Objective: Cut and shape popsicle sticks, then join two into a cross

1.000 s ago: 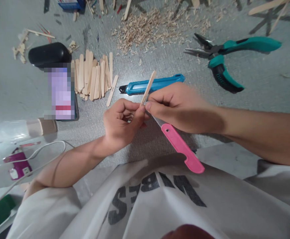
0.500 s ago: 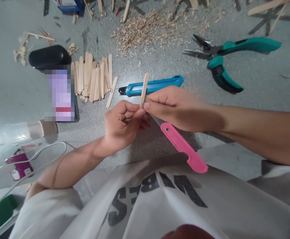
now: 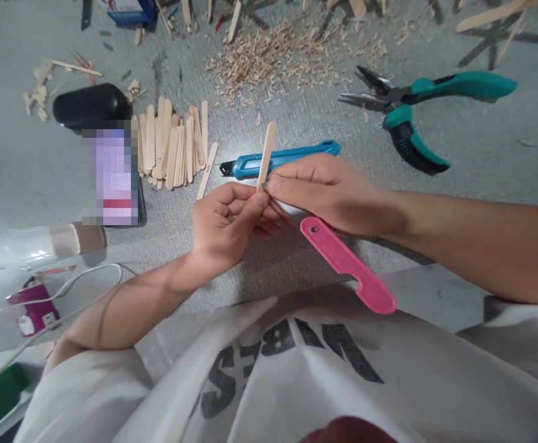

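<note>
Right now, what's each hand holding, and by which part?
Left hand pinches the stick at its lower end. Right hand grips the pink knife up by the blade, its handle sticking out free.

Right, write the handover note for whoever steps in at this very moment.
Left hand: pinches the lower end of one wooden stick, held upright over the floor.
Right hand: grips the pink-handled knife, thumb against the stick; the blade is hidden between the hands.
Nearby: stick pile to the left, blue cutter just beyond the hands, teal pliers to the right, shavings further out.
Done: a big heap of shavings already lies there.
Left: the stick in hand, then the pile.
</note>
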Demonstrator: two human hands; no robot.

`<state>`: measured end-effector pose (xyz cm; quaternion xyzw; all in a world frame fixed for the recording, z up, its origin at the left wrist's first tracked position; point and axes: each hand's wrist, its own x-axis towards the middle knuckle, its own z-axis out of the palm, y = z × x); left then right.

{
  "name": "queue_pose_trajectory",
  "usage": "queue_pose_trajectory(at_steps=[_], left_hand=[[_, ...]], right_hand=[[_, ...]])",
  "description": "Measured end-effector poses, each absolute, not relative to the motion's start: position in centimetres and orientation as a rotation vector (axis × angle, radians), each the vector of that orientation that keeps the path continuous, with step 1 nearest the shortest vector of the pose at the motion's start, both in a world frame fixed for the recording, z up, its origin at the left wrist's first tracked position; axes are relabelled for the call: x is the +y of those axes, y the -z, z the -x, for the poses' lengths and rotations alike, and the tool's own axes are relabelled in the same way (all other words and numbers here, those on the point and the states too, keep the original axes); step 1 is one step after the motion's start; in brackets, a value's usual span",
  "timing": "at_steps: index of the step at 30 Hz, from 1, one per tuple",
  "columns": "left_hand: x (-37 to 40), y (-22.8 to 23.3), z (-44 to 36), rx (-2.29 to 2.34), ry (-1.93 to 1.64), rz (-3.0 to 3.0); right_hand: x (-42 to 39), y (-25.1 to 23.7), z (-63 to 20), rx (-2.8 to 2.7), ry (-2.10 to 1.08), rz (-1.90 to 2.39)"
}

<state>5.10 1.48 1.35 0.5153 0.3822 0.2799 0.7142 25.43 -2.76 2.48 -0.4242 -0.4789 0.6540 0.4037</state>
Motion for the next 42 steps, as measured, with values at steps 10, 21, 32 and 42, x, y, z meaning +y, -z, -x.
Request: queue_pose_trajectory(at_steps=[10,21,32,42], left_hand=[[0.8,-1.2,-5.2,0.919,-0.675,-1.197],[0.7,-1.0,-5.1,0.922,-0.674,-1.281],[0.5,0.4,-4.3,0.850,-0.718,-1.496],[1.5,-1.1,-4.7,0.748,-0.648,-1.333]], right_hand=[[-2.8,-3.3,-25.3,-1.214,-1.649,1.072],[-3.0,-3.1,-25.2,-1.357,-1.523,1.156],[-3.0,-3.2,-25.3,-1.428,-1.445,1.288],[-2.7,-3.2,-25.3,-1.243,-1.667,1.031]])
